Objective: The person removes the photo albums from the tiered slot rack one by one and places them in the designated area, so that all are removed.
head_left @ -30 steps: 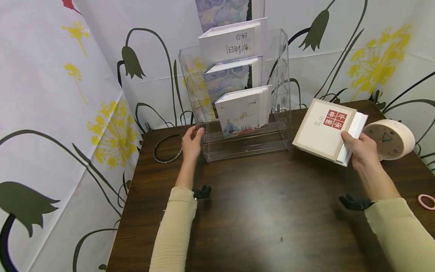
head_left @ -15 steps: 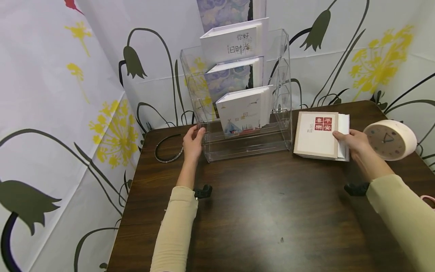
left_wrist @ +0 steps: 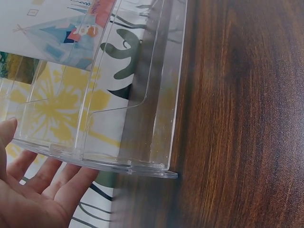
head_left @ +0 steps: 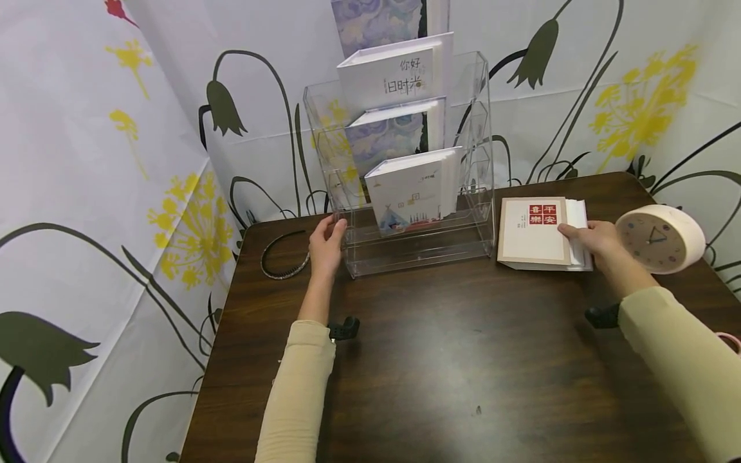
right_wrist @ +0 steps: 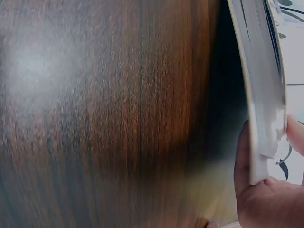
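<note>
My left hand [head_left: 326, 249] holds the left side of a clear acrylic book rack [head_left: 419, 262]. In the left wrist view, its fingers [left_wrist: 73, 187] lie along the outside of the side panel and the thumb is near the panel's edge. My right hand [head_left: 604, 243] grips a book [head_left: 523, 241] with a cream cover and a red block of characters, just right of the rack. The thumb lies on the cover and the other fingers are underneath. In the right wrist view, the book's page edges [right_wrist: 263, 80] show between thumb and fingers, close over the dark wooden table [right_wrist: 118, 95].
Several books stand in the rack's tiers, the lowest a white one [head_left: 413, 193] with a tent drawing. A round clock [head_left: 657, 239] stands beside my right hand. A dark headband [head_left: 283, 275] lies left of the rack. A pink ring [head_left: 731, 341] shows at the right edge.
My right hand has moved left and brought the book from a slant to nearly square with the table, next to the rack. My left hand has stayed on the rack.
</note>
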Tool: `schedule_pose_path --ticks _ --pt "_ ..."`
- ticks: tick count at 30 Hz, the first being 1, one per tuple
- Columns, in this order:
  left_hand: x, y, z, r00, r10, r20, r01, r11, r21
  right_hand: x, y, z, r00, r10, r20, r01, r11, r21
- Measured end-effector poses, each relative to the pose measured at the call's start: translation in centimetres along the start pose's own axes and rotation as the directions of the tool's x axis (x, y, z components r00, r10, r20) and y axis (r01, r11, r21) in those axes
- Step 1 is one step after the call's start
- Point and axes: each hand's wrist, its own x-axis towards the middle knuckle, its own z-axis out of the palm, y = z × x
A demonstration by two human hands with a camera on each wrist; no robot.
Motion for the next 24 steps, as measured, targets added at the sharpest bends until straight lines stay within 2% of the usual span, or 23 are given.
schedule_pose_path --ticks 6,13,18,24 --pt "0.02 -0.25 -0.08 1.000 0.000 0.001 0.000 1.000 0.000 -0.41 -0.44 -0.14 1.000 0.015 0.000 -0.015 0.983 -0.181" --pt "0.07 -0.23 -0.08 1.000 -0.004 0.017 0.004 1.000 -0.024 -0.56 -0.63 -0.38 0.995 -0.099 0.023 0.099 0.907 -0.410" --pt "-0.04 -0.09 -0.20 0.999 -0.032 0.039 0.034 0.998 -0.059 -0.79 -0.64 0.03 0.988 -0.154 -0.009 0.131 0.871 -0.473" --pt "-0.04 -0.09 -0.03 1.000 -0.019 0.019 0.020 0.999 -0.043 -0.92 -0.61 0.43 0.981 -0.187 -0.050 0.139 0.862 -0.487"
